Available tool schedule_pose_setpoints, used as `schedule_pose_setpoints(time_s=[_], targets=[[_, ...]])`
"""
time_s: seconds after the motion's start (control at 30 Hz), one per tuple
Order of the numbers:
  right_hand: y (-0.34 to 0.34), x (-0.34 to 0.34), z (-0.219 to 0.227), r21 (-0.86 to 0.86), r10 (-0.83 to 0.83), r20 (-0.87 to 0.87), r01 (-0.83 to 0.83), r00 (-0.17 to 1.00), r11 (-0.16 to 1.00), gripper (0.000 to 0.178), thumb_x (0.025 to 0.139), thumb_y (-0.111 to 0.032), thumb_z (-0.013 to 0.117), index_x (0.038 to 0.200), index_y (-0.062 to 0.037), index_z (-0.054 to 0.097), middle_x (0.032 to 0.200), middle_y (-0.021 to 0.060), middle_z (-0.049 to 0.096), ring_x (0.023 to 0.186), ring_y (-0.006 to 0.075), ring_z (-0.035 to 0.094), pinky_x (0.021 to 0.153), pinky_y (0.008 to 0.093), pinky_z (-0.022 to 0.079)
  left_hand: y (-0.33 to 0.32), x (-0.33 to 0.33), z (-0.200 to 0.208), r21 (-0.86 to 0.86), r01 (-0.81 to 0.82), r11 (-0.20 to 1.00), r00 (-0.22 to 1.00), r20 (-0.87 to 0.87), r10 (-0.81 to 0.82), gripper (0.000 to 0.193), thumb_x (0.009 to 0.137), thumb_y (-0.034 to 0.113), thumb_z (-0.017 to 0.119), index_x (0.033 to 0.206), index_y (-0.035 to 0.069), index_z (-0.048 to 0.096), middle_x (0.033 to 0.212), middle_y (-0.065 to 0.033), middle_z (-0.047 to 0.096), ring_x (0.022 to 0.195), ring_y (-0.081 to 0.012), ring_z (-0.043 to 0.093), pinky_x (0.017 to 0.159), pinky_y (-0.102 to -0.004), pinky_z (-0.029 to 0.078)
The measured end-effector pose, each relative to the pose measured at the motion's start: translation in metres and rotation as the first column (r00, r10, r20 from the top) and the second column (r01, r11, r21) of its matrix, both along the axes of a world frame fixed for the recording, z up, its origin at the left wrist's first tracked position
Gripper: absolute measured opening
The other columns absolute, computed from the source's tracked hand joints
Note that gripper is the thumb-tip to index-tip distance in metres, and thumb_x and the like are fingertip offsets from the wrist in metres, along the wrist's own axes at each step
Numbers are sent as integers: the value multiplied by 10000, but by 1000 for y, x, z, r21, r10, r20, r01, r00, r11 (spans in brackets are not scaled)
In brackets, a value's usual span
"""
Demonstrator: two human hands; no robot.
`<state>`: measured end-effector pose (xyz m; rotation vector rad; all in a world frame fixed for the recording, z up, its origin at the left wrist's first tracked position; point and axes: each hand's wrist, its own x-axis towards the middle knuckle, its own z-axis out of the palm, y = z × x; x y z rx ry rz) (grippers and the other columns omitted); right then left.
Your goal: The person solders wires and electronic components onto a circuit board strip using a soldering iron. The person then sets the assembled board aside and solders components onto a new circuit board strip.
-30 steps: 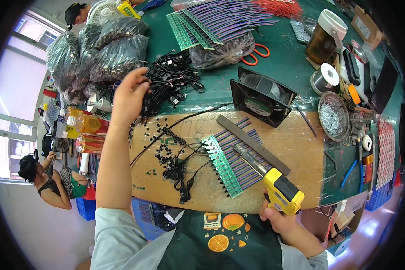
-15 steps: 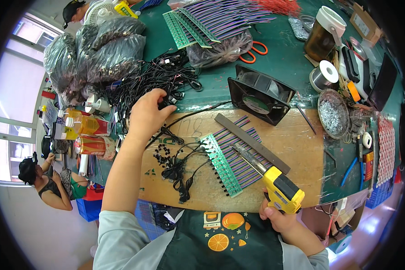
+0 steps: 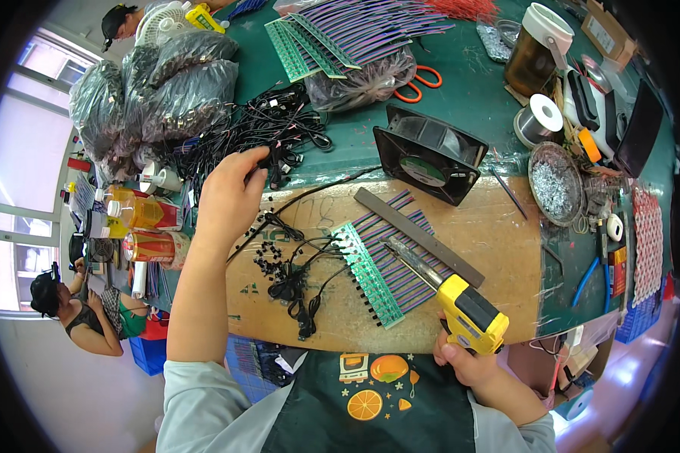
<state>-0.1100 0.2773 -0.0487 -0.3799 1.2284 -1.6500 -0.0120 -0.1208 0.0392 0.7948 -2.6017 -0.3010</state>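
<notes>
My left hand [image 3: 233,195] is at the near edge of a pile of black cables [image 3: 251,124], thumb and forefinger bent close together. Anything between its fingertips is hidden. In my right hand [image 3: 465,362] is a yellow and black soldering gun [image 3: 472,313], its metal tip pointing to the far left over a green circuit board strip [image 3: 372,279]. Purple and dark ribbon wires run from that strip under a grey flat bar [image 3: 419,236]. Several black cables [image 3: 310,306] with small connectors lie along the strip's left side.
A black fan [image 3: 431,155] stands beyond the brown board [image 3: 506,279]. To the right are a solder spool [image 3: 539,121] and a metal dish [image 3: 557,185]. Orange-handled scissors [image 3: 418,84], more circuit strips [image 3: 306,49] and plastic bags of parts [image 3: 155,98] lie farther back. Two people sit nearby.
My left hand has drawn slightly left, and its thumb has come in toward the forefinger. The soldering gun stays almost where it was. The whole view has shifted a little.
</notes>
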Motion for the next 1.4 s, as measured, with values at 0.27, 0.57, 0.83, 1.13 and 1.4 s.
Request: schedule_pose_setpoints(time_s=[0.27,0.57,0.83,1.13,1.4], targets=[[-1,-1,1,0,16,-32,-16,999,1000,587,857,-169,731,1333,16,442,717,96,552,620,171,535,587,300,460,25,21,4,15,47,999,998,-41,-46,156,880,17,627,1017,36,700,961,-117,696,866,-305,671,762,-355,524],[5,0,-3,10,29,-23,-29,999,1000,589,860,-139,718,1354,3,431,723,93,543,630,170,528,599,310,462,63,38,3,505,37,863,994,-106,20,160,845,-23,646,985,4,719,980,-99,722,932,-208,675,821,-315,513],[-14,-7,15,-14,107,-142,-110,984,994,194,871,11,709,1010,-30,580,828,9,608,673,73,551,586,256,439,117,49,15,628,369,685,923,-164,-347,163,804,-51,701,951,14,723,924,-113,734,829,-232,701,712,-313,547],[-54,-8,35,50,182,-269,-175,946,983,542,861,-84,758,1339,-23,509,986,46,671,909,117,648,805,279,523,143,57,8,587,504,634,839,-159,-520,282,741,-64,688,988,65,727,936,-67,734,799,-236,691,691,-333,540],[-52,-4,21,-72,95,-487,-148,869,986,660,783,-67,785,1366,-9,481,1165,150,644,1036,265,672,886,350,522,154,60,2,639,453,621,852,-106,-513,212,787,23,730,995,64,718,945,-67,726,817,-252,688,719,-341,543]])
